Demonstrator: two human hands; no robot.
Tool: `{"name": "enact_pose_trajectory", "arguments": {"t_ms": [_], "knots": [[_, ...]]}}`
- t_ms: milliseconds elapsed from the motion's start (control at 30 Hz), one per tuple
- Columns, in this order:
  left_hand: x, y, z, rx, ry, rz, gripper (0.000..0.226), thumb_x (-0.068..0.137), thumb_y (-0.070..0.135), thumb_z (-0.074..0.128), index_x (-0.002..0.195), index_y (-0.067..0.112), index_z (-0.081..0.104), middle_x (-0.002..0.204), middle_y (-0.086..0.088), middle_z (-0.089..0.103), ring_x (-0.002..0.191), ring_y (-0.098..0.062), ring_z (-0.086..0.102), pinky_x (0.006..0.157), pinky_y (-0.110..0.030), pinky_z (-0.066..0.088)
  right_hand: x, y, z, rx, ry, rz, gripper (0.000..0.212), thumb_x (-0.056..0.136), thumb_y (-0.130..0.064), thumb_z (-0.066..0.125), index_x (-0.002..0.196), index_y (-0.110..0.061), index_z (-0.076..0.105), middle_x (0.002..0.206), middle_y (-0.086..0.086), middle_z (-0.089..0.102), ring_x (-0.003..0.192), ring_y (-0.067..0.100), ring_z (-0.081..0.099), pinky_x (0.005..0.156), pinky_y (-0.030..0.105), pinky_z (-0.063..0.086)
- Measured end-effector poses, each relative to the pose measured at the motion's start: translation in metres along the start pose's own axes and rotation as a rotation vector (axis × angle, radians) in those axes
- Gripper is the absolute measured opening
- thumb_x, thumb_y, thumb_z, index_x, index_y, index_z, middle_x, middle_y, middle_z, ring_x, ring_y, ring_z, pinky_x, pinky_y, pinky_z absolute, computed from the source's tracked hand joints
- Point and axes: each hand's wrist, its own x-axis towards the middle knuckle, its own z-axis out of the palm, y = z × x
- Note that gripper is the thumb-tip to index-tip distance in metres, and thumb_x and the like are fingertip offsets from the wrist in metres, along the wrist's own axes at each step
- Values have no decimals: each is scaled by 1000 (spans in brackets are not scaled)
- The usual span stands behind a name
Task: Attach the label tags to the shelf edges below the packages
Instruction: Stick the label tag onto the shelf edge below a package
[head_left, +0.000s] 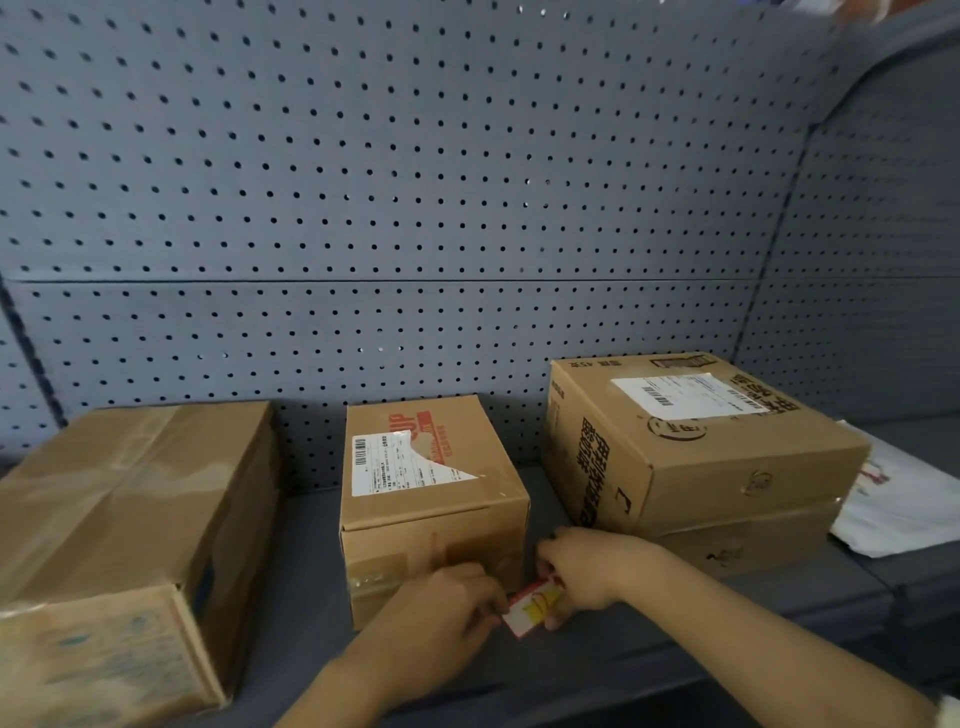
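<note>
A small label tag (531, 609), white with red and yellow print, is pinched between both hands just above the grey shelf (649, 644), in front of the lower right corner of the middle cardboard box (431, 499). My left hand (441, 613) grips the tag's left end. My right hand (587, 569) holds its right end. The shelf's front edge (597, 691) runs below my forearms. A long taped box (130, 540) lies at the left and a large flat box (691, 441) sits at the right.
A grey pegboard wall (415, 182) backs the shelf. White paper or a plastic bag (904, 499) lies at the far right beside the large box. A second box (748, 545) lies under the large one.
</note>
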Motion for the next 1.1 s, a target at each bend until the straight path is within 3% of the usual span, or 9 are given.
{"name": "enact_pose_trajectory", "arguments": {"t_ms": [100,467,700,833,933,1100], "knots": [[-1,-2,0,0,4,-7,17,89,31,53,104,33,60,105,15,56,90,-1,53,81,-26,49,-1,-1,-2,39,19,-24,57,76,-43,71,122,-18,49,123,7,45,104,24,49,76,30,41],[-16,-12,-1,-2,12,-30,17,89,31,52,103,30,61,104,14,58,88,-1,54,81,-27,49,5,-1,4,180,44,-7,52,72,-38,77,114,-17,54,117,3,48,98,17,49,80,29,45],[-31,-5,-2,26,50,-77,16,89,29,51,102,31,61,101,16,58,86,0,53,79,-22,48,-13,7,13,270,227,-98,12,85,-16,63,94,-21,58,100,-1,58,87,13,57,78,35,53],[-45,14,-3,76,99,-114,16,88,24,49,97,30,60,89,15,55,77,-3,50,67,-18,40,-34,5,11,276,323,-173,8,87,-15,60,89,-23,59,93,-6,59,83,8,57,76,34,53],[-60,30,3,103,108,-190,15,86,25,47,94,28,59,96,10,63,87,-11,57,72,-26,44,-51,-5,10,317,391,-239,10,87,-15,60,86,-25,58,90,-10,59,81,5,56,74,31,53],[-79,41,25,189,141,-272,21,88,24,44,101,27,61,106,5,61,100,-17,53,81,-31,44,-65,-20,19,330,455,-342,12,87,-21,60,85,-31,55,87,-16,57,79,1,55,71,28,51]]}}
